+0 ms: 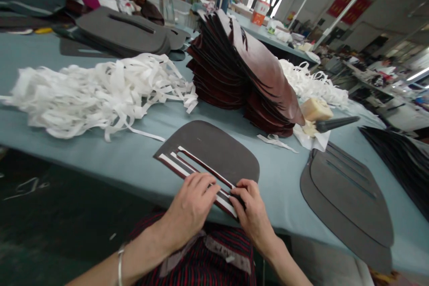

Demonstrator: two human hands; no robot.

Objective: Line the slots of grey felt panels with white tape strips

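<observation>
A dark grey leather panel (217,147) with a rounded far edge lies on the table in front of me. White tape strips (174,167) run along its near edge and beside its long slot, with reddish-brown edging showing. My left hand (194,199) rests on the panel's near part, fingers bent together and thumb against a strip by the slot. Close to it, my right hand (250,208) pinches at the slot's right end, thumb and fingertips on the panel. The fingers partly hide the strips there.
A heap of white tape (97,94) lies left. Behind the panel stands a stack of brown leather pieces (234,71). To the right are a dark-handled tool (337,124), a yellowish block (316,109) and more grey panels (348,192). The table's near edge runs before my lap.
</observation>
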